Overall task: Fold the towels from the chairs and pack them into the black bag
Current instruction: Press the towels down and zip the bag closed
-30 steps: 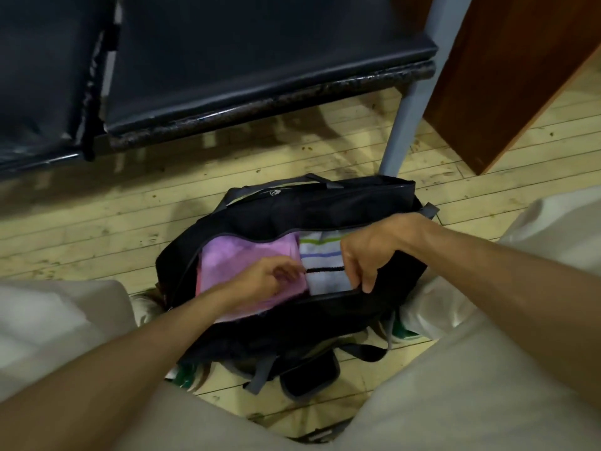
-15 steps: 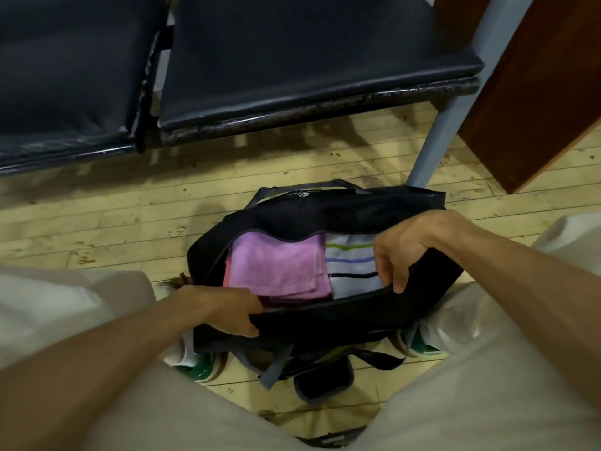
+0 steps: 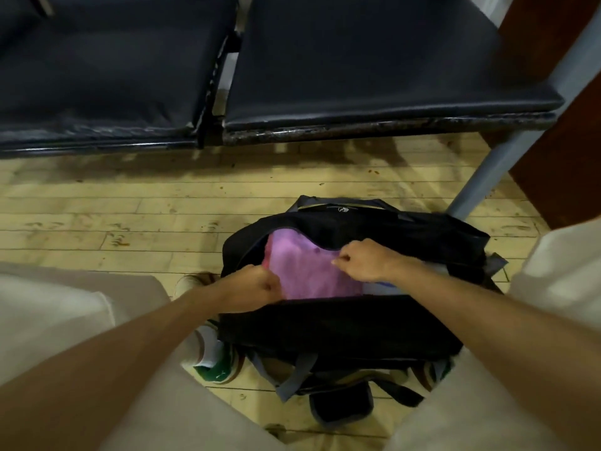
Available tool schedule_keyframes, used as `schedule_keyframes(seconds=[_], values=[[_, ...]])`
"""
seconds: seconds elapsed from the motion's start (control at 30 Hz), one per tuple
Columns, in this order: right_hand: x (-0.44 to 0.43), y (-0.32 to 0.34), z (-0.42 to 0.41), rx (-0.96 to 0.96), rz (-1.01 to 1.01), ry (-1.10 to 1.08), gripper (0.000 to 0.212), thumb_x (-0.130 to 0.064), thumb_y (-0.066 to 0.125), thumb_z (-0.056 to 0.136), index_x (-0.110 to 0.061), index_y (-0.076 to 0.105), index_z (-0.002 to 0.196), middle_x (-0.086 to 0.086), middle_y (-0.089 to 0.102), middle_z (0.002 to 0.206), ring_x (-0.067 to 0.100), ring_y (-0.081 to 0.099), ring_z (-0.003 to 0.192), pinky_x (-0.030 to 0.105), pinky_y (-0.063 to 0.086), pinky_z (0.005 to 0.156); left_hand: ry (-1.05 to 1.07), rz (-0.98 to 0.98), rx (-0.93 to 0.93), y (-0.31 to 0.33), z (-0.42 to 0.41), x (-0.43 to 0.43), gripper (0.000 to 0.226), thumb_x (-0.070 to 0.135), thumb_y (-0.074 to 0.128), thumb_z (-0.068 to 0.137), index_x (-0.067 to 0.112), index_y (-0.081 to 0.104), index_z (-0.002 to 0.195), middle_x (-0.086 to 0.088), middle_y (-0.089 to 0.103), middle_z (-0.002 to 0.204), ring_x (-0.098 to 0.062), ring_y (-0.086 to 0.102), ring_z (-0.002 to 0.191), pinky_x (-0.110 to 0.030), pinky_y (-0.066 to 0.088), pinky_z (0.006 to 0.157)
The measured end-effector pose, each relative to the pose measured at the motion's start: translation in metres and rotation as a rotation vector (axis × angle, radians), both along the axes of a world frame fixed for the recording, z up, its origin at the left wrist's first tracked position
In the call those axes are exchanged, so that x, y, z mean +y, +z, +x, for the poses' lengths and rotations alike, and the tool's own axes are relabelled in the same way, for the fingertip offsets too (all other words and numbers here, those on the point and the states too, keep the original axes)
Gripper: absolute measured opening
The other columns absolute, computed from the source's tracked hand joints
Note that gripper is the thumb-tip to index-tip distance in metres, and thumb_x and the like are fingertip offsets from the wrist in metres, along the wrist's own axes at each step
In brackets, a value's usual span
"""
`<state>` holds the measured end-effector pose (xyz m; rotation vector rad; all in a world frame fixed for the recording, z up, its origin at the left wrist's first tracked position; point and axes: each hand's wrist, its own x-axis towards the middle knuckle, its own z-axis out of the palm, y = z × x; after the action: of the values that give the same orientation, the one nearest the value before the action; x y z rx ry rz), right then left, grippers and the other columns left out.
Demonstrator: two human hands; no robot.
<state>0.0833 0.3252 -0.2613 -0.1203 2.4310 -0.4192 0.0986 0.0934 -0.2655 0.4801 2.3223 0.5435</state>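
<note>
Now 2 hands (image 3: 260, 284) (image 3: 361, 260) pinch 1 open black bag (image 3: 341, 327) holding 1 pink towel (image 3: 309, 271).

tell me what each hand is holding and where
Left hand grips the near rim of the black bag at the opening's left end; right hand pinches its far rim above the pink towel.

Beyond the fingers (image 3: 343, 258), a pale, scuffed plank floor (image 3: 130, 216) runs under two dark padded chair seats (image 3: 374, 70) set side by side, with a grey metal leg (image 3: 484, 177) and a reddish-brown wooden panel (image 3: 569, 177) to their right, all dimly lit.
</note>
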Motion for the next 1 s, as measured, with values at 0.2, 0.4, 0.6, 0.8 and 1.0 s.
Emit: schedule_keyframes(seconds=[0.2,0.4,0.6,0.8,1.0], values=[[-0.013,-0.043,0.002,-0.050,0.051,-0.388,0.073,-0.037,0.054,0.095,0.005,0.023,0.146,0.017,0.042,0.146,0.029,0.047,0.131,0.029,0.040,0.097,0.584,0.118,0.161,-0.035,-0.017,0.026,0.026,0.029,0.060,0.091,0.015,0.044,0.107,-0.004,0.050,0.110,-0.019,0.056,0.091,-0.031,0.048,0.076],[-0.037,-0.081,0.018,-0.106,-0.109,-0.471,0.082,-0.051,0.055,0.078,-0.011,0.031,0.145,0.017,0.049,0.136,0.030,0.056,0.109,0.033,0.047,0.086,0.424,-0.052,0.232,-0.071,-0.003,0.018,0.052,0.027,0.062,0.089,0.007,0.032,0.127,-0.008,0.033,0.124,-0.021,0.051,0.107,-0.026,0.043,0.084],[-0.070,-0.089,0.028,-0.068,-0.041,-0.364,0.062,-0.046,0.051,0.095,-0.003,0.040,0.138,0.017,0.053,0.133,0.033,0.054,0.118,0.039,0.044,0.098,0.291,-0.137,0.238,-0.076,-0.008,-0.014,0.053,0.025,0.061,0.090,0.004,0.031,0.128,-0.013,0.037,0.125,-0.031,0.056,0.104,-0.033,0.046,0.080],[-0.069,-0.083,0.033,-0.002,-0.040,-0.316,0.069,-0.048,0.051,0.095,0.001,0.035,0.141,0.019,0.049,0.138,0.034,0.051,0.122,0.038,0.041,0.101,0.271,-0.220,0.362,-0.067,0.002,-0.014,0.053,0.034,0.065,0.087,0.007,0.037,0.123,-0.012,0.039,0.124,-0.028,0.059,0.095,-0.035,0.051,0.072],[-0.044,-0.058,0.047,0.220,0.247,0.103,0.054,-0.048,0.050,0.096,-0.009,0.051,0.134,0.014,0.046,0.135,0.029,0.048,0.123,0.038,0.045,0.095,-0.382,-0.189,0.770,-0.050,-0.004,-0.011,0.059,0.027,0.088,0.052,0.014,0.057,0.101,-0.007,0.064,0.103,-0.021,0.065,0.086,-0.031,0.055,0.076]])
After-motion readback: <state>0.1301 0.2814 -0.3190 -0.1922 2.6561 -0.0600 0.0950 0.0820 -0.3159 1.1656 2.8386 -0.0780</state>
